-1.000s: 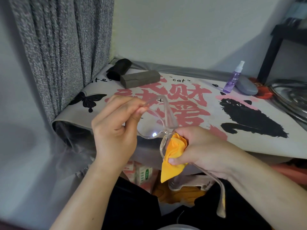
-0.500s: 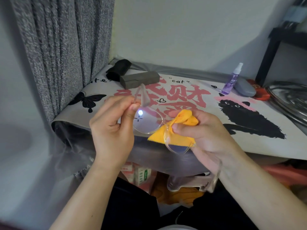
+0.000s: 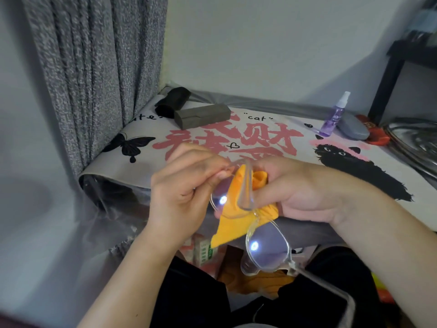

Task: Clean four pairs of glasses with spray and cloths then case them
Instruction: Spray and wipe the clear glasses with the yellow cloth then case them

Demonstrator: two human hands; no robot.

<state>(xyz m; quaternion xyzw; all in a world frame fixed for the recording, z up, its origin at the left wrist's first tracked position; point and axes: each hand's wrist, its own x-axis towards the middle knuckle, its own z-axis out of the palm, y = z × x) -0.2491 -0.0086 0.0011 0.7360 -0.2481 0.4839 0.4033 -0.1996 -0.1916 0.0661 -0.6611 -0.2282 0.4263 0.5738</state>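
Three closed cases lie on the bench, contents not visible: a black case and a grey-brown case at the far left corner, and a grey oval case beside the purple spray bottle toward the far right. The clear-framed glasses are held in front of the bench's near edge: the left hand pinches the frame at its upper lens, while the right hand grips the orange cloth bunched against that lens. The frame's long axis slopes from the hands toward the person's lap, lower lens hanging free, one temple trailing to the lower right.
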